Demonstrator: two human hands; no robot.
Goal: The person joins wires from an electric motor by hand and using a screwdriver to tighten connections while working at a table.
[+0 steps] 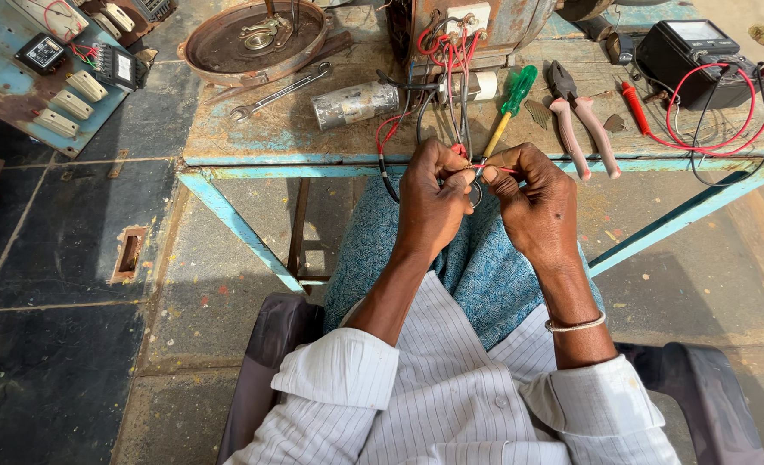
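My left hand (431,202) and my right hand (537,202) meet just below the front edge of a worn blue table (253,160). Both pinch thin red wires (488,167) between thumb and fingertips. The wires rise with black ones to a bundle (441,53) at a rusty blue motor housing (511,21) at the table's back. A green-handled screwdriver (509,105) lies on the table right above my hands.
On the table lie pink-handled pliers (576,116), a spanner (279,90), a silver cylinder (354,104), a round rusty cover (255,39) and a black meter (690,58) with red leads. A blue board with switches (50,73) stands at left. I sit on a chair (266,362).
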